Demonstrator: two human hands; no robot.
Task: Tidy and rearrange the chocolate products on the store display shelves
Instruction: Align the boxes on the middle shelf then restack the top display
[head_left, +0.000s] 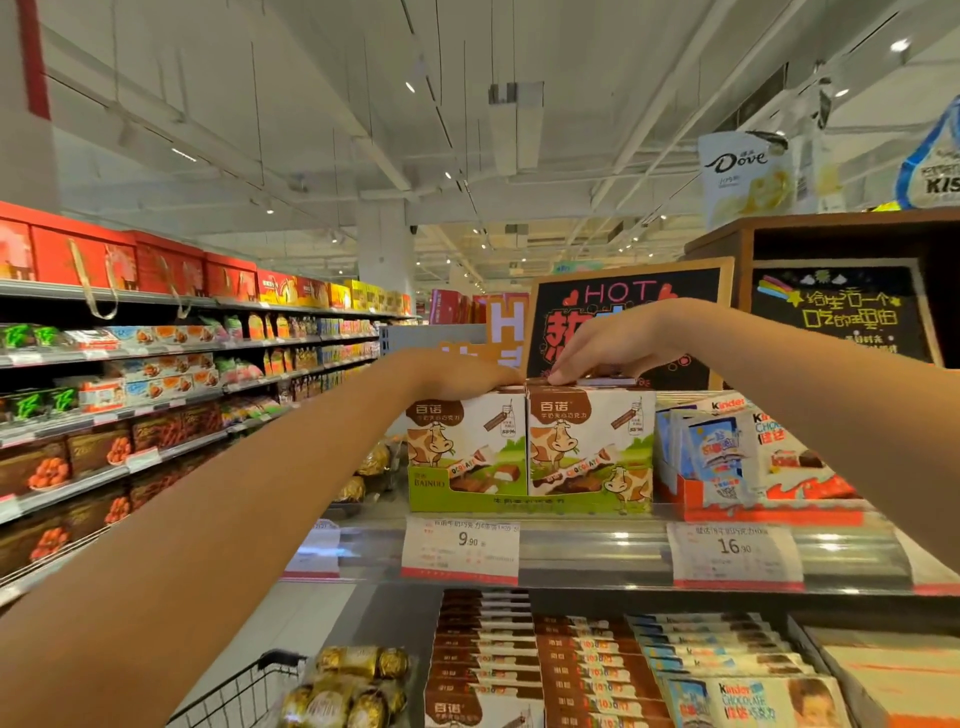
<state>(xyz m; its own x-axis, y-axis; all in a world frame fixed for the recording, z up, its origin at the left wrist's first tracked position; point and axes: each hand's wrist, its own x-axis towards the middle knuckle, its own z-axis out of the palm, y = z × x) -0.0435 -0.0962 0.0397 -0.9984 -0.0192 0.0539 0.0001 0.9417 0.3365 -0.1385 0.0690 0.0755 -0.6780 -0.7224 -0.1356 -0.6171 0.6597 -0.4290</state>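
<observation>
Two white-and-green milk chocolate boxes with cow pictures stand side by side on the top shelf (571, 551): the left box (465, 452) and the right box (589, 447). My left hand (457, 371) rests on the top of the left box, fingers curved over its upper edge. My right hand (608, 345) reaches down onto the top of the right box, its fingertips pinching the top rim. Both arms stretch forward from the lower corners.
A Kinder chocolate display tray (753, 462) stands right of the boxes. Price tags (462, 545) hang on the shelf front. Below lie rows of chocolate bars (587, 660) and gold-wrapped chocolates (353, 686). A HOT chalkboard sign (623, 306) stands behind. An aisle of shelves (156, 395) runs left.
</observation>
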